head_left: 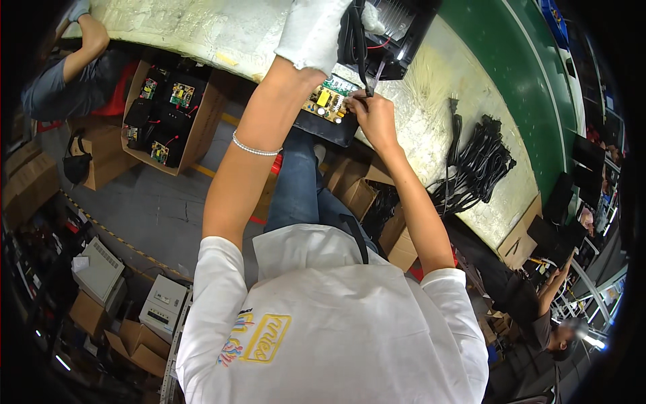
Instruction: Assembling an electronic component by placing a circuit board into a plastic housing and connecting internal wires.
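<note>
My left hand [313, 37] wears a white glove and reaches to a black-cased device [393, 50] at the top edge. Its fingers are hidden by the glove and the picture's edge. A black cable [361, 40] hangs beside the glove. My bare right hand [375, 116] is closed in a pinch at the right edge of a circuit board [324, 101] with yellow and green parts. The cable's lower end and a thin metallic shaft [380, 69] meet at those fingertips; what they grip is too small to make out. Under the board sits a black housing [326, 128] at the table's near edge.
A bundle of black power cords [481, 158] lies on the film-covered table [431, 101] at right. A cardboard box [212, 108] at left holds black housings with circuit boards. Another person's arm [91, 37] shows at far left; a second person [538, 303] is at right.
</note>
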A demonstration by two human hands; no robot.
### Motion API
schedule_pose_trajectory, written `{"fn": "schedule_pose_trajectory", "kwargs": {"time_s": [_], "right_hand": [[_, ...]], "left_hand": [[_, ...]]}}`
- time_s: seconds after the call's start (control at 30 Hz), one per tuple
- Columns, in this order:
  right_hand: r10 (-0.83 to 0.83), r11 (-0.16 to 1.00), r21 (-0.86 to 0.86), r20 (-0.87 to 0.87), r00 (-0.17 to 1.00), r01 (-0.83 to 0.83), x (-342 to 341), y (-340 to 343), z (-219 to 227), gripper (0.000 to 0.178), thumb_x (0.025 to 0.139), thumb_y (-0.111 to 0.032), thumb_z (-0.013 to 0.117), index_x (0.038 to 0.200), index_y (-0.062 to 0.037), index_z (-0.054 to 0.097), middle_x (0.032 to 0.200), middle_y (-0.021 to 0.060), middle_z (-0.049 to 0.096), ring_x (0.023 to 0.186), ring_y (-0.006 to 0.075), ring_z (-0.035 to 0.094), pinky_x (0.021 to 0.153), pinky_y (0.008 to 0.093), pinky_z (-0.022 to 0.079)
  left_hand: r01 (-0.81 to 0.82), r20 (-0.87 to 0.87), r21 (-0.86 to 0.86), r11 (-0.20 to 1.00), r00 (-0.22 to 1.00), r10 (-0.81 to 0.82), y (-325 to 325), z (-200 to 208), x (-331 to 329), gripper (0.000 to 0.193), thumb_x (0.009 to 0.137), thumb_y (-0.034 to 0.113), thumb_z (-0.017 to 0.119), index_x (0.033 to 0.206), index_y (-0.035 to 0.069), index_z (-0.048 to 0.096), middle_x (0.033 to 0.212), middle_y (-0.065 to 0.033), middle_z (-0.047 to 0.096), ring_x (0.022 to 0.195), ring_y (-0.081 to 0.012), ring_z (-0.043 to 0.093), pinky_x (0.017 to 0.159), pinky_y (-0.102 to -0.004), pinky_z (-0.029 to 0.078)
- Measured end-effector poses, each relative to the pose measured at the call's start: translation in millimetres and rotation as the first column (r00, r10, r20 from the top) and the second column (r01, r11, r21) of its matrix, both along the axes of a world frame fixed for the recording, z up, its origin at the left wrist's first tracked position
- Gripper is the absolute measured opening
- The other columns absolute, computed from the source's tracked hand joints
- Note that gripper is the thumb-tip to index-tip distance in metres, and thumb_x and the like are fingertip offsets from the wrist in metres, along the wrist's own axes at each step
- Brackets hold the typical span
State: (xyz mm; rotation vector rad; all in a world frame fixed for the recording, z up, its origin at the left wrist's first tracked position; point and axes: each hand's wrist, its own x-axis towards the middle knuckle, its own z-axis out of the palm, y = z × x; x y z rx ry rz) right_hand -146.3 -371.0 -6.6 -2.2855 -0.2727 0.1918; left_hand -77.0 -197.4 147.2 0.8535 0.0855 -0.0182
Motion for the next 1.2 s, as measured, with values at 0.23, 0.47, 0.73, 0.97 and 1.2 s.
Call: {"fn": "schedule_pose_trajectory", "kwargs": {"time_s": [0.23, 0.47, 0.73, 0.97, 1.2], "right_hand": [[0.129, 0.987, -0.116, 0.177, 0.976, -0.110, -7.1, 5.8, 16.3, 0.012, 0.070, 0.007, 0.061, 0.081, 0.0040, 0.058, 0.083, 0.0194, 0.055, 0.079, 0.0404, 0.058, 0.069, 0.0468, 0.048], [0.078, 0.996, -0.063, 0.240, 0.968, -0.065, -12.5, 2.1, 1.8, 0.008, 0.072, 0.005, 0.056, 0.079, 0.0016, 0.057, 0.079, 0.0205, 0.059, 0.079, 0.0401, 0.059, 0.070, 0.0459, 0.049], [-0.072, 0.990, -0.101, 0.253, 0.965, 0.100, -19.8, -32.0, 9.9, 0.011, 0.080, -0.001, 0.059, 0.091, 0.0012, 0.057, 0.089, 0.0217, 0.056, 0.078, 0.0420, 0.059, 0.068, 0.0471, 0.049], [-0.073, 0.890, -0.402, 0.341, 0.937, 0.216, 32.1, -64.8, -13.8, 0.005, 0.078, 0.000, 0.054, 0.083, 0.0001, 0.054, 0.083, 0.0178, 0.054, 0.073, 0.0368, 0.062, 0.061, 0.0431, 0.053], [0.144, 0.831, -0.556, 0.236, 0.961, 0.011, 48.4, -56.8, -15.9, 0.007, 0.079, 0.000, 0.052, 0.086, -0.0016, 0.050, 0.087, 0.0170, 0.054, 0.075, 0.0358, 0.064, 0.062, 0.0425, 0.054]], "left_hand": [[-0.025, -0.032, -0.004, 1.000, 0.999, 0.025, 2.9, 4.3, -7.2, 0.023, 0.099, 0.026, 0.050, 0.100, 0.004, 0.055, 0.069, -0.0027, 0.058, 0.056, -0.0106, 0.055, 0.052, -0.0221, 0.046], [0.132, 0.113, 0.047, 0.990, 0.984, -0.137, -3.4, 0.1, -9.5, 0.033, 0.101, 0.028, 0.042, 0.115, 0.000, 0.054, 0.075, -0.0061, 0.055, 0.067, -0.0139, 0.052, 0.067, -0.0322, 0.050], [-0.111, 0.079, 0.456, 0.883, 0.993, 0.085, -55.2, -35.5, 101.4, 0.039, 0.099, 0.027, 0.048, 0.129, 0.003, 0.048, 0.090, -0.0066, 0.065, 0.074, -0.0120, 0.061, 0.066, -0.0242, 0.051], [-0.365, 0.262, 0.858, 0.363, 0.916, 0.303, -44.3, -50.7, -10.6, 0.031, 0.091, 0.016, 0.054, 0.116, -0.002, 0.054, 0.118, -0.0182, 0.053, 0.114, -0.0292, 0.050, 0.100, -0.0386, 0.039], [-0.040, 0.053, 0.957, 0.286, 0.998, -0.037, -35.8, -154.0, -56.4, 0.019, 0.092, 0.008, 0.046, 0.102, 0.001, 0.060, 0.097, -0.0169, 0.062, 0.090, -0.0301, 0.061, 0.084, -0.0375, 0.048]]}}
